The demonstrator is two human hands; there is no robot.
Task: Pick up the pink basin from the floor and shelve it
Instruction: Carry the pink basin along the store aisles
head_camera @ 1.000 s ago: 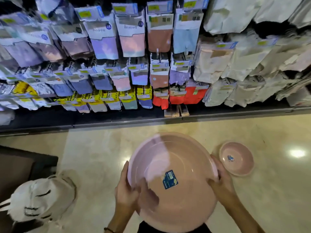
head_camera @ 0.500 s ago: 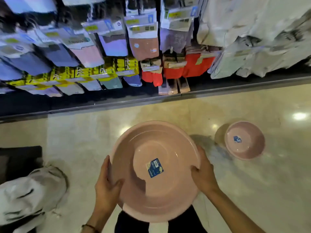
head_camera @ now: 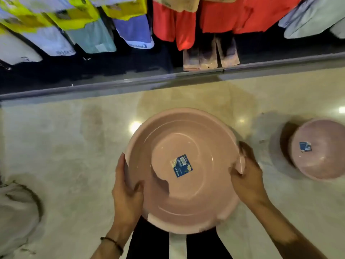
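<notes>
A large round pink basin with a blue label at its bottom fills the centre of the view, held level above the pale floor. My left hand grips its left rim, thumb inside the bowl. My right hand grips the right rim, fingers curled over the edge. A smaller pink basin with the same blue label stands on the floor to the right, apart from both hands.
A dark low shelf base runs across the top, with hanging packets of coloured cloths above it. A white cloth bag lies on the floor at the left. My dark trouser legs show below the basin.
The view has dropped lower and closer to the floor. The basin stays in both hands; the small basin now sits further right in view.
</notes>
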